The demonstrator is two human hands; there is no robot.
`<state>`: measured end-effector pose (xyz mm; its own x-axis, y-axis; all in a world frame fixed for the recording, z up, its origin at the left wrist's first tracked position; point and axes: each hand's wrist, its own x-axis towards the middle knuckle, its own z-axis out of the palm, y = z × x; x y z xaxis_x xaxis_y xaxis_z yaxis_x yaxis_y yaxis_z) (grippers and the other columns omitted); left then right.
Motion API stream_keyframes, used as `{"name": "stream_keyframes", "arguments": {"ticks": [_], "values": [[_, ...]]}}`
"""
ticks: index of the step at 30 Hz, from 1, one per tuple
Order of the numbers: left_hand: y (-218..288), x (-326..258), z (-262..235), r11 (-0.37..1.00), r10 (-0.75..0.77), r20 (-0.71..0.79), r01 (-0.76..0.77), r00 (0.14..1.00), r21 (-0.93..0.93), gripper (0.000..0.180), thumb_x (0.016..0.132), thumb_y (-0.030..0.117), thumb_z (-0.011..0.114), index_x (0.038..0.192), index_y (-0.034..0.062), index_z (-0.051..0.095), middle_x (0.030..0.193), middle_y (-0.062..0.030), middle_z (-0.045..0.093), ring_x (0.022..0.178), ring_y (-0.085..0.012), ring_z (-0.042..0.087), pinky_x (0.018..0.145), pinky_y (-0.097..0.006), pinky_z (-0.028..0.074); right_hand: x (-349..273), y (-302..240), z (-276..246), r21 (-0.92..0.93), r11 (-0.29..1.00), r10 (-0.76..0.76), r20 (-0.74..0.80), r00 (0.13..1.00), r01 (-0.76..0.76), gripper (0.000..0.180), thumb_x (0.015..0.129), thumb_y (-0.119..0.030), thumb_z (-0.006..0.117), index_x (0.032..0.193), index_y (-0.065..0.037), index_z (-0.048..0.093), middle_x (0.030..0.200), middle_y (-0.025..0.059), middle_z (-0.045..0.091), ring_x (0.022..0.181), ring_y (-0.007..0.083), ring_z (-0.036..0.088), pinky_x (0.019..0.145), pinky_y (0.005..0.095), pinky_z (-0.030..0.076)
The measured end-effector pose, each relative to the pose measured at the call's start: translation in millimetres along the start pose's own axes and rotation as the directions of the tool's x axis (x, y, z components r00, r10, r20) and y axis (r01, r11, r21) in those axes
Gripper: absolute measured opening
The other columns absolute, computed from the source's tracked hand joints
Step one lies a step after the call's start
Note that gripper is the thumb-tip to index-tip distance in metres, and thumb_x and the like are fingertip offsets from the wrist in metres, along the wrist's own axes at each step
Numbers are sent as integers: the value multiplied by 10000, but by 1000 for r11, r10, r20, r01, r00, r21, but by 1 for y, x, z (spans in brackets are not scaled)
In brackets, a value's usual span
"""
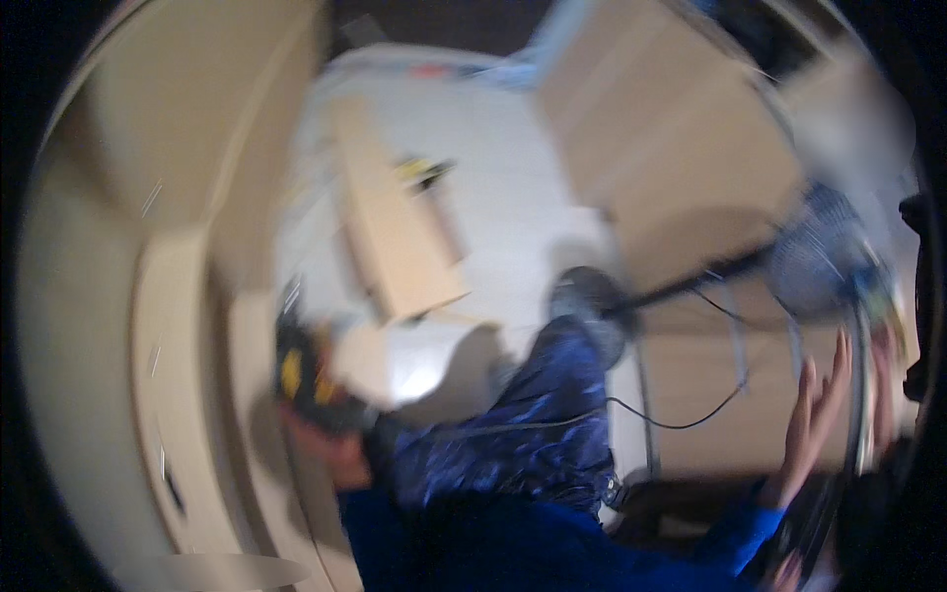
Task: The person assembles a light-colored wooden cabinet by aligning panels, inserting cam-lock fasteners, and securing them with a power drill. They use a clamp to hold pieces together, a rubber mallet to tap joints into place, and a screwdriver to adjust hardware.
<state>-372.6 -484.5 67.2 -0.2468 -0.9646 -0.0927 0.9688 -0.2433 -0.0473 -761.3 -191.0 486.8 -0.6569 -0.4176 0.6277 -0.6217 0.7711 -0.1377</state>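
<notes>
- Drill-like black-and-yellow power tool (pixel 308 380) sits low on the left, between the tall pale wooden panel (pixel 178 395) standing on edge and the person's blue patterned trouser leg (pixel 523 434); motion blur hides its exact shape.
- Left hand (pixel 335 449) is wrapped around the tool from below, fingers curled shut on its body.
- Right hand (pixel 819 419) is spread wide, fingers straight and pointing up, palm at or just beside a thin upright rod or rim (pixel 860 395) at the right edge; whether it actually touches is unclear, and it grips nothing.
- Judged risk: with the view blurred and the head apparently moving, the tool could swing against the wooden panel or the leg beside it.
- Judged risk: the black cable (pixel 681 422) trails across the pale board (pixel 730 395) near the leg and could snag a foot or be tugged.
- Black standing fan (pixel 592 311) on its dark pole stands just beyond the knee and could tip if the cable is pulled.
- Narrow light wooden board (pixel 395 237) lies on the white floor (pixel 513 197) farther off, well apart from both hands.
</notes>
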Motion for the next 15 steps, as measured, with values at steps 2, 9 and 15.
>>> {"name": "stream_keyframes", "arguments": {"ticks": [2,9,15], "values": [[5,-11,-3,999,22,6,-22,1000,-40,645,1050,483,514,1540,74,421,1505,-215,517,1298,-315,592,915,-512,601,-28,-63,35,356,934,-140,395,908,-11,576,1044,-307,570,1539,-36,453,1570,165,478,1456,307,435,1191,434,315],[15,-48,14,945,311,-256,-271,915,182,684,1003,560,583,1484,85,477,1402,-191,593,1169,-286,659,931,-447,574,-160,-253,196,878,426,-888,452,-87,216,865,909,-591,702,1456,46,493,1404,310,569,1325,420,557,1107,473,448],[46,-24,5,864,434,-219,-336,874,375,661,997,526,615,1419,34,485,1286,-209,634,1100,-297,689,910,-435,591,-245,-379,298,800,600,-615,437,-657,-29,791,880,-636,706,1218,67,575,895,85,701,806,182,699,667,298,563]]}}
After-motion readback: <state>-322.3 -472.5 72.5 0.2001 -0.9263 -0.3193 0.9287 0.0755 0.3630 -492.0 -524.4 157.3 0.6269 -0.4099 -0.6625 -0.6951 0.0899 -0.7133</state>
